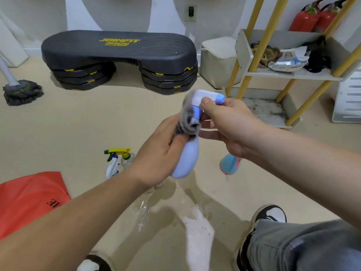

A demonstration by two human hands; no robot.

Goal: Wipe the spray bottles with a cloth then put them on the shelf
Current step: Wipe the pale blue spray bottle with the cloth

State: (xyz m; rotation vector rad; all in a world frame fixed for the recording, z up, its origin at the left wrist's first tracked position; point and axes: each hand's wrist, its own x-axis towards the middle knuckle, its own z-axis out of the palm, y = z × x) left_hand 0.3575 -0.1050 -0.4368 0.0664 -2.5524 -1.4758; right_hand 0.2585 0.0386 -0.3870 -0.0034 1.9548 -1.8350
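Left of centre, two trigger bottles (pixel 117 163) stand on the floor (pixel 78 124), waiting their turn, I judge. At centre, my left hand (pixel 162 151) has its grip closed round a grey cloth (pixel 190 122) and presses it against the neck of the pale blue bottle (pixel 186 161). That bottle is held in the air, tilted, with its base toward me. Just to the right, my right hand (pixel 230 124) has its grip on the bottle's white spray head, thumb on top. A teal bottle (pixel 229 166) sits on the floor below that wrist. I take this as mid-wipe on the first bottle. Next I'd draw the cloth down the body. Then I'd carry the bottle to the shelf (pixel 293 74) at upper right and stand it on bare board beside the clutter there.
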